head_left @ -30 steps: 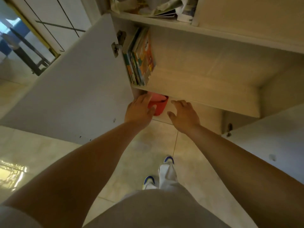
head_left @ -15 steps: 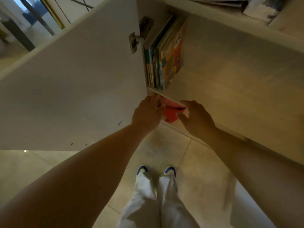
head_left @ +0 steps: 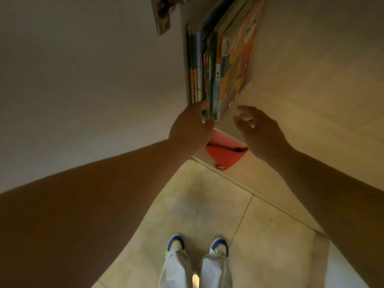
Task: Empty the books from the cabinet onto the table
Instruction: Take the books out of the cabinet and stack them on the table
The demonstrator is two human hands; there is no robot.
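Where books (head_left: 218, 65) stand, shelf (head_left: 311, 90) meets tiled floor (head_left: 207, 204).

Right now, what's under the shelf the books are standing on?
Below the shelf holding the books, a red container with a small loop sits in the lower compartment. The shelf and both hands cover its back part, so its contents cannot be seen.

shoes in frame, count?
2. Left shoe and right shoe, side by side on the tiled floor at bottom centre, heels hidden by trouser legs.
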